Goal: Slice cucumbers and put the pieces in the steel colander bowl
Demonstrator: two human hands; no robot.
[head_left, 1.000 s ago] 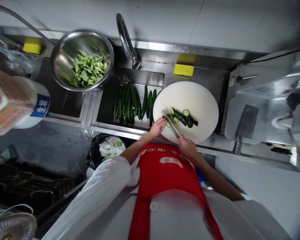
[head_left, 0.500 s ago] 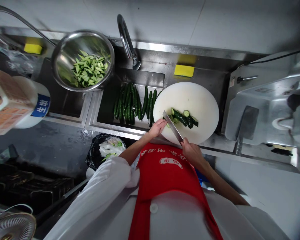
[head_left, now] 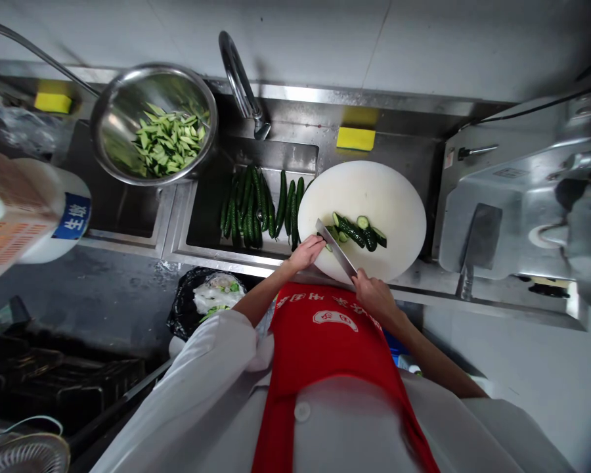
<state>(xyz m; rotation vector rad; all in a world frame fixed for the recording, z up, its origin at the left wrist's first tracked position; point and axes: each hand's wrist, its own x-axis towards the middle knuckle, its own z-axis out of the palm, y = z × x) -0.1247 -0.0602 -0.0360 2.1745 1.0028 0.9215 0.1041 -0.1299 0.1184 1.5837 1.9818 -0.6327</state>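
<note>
My right hand (head_left: 369, 289) is closed round the handle of a knife (head_left: 339, 252), its blade slanting up and left over the white round cutting board (head_left: 398, 197). Fingers of my left hand (head_left: 307, 252) are bent at the board's left edge, pressing a cucumber piece (head_left: 321, 234) that they mostly hide, right beside the blade. Several dark green cucumber chunks (head_left: 353, 232) lie cut on the board just right of the knife. Whole cucumbers (head_left: 249, 207) lie in the sink basin to the left of the board.
A steel bowl (head_left: 96, 141) of pale green cucumber pieces stands left of the faucet (head_left: 239, 79). A yellow sponge (head_left: 355, 138) lies behind the board. At right, a cleaver (head_left: 480, 236) rests on a metal slicer (head_left: 522, 197). A black-lined bin (head_left: 180, 309) is below the counter.
The whole view has shifted slightly, so things appear a little further left. Both hands and the knife keep nearly the same places at the board, and the cut chunks have stayed put.
</note>
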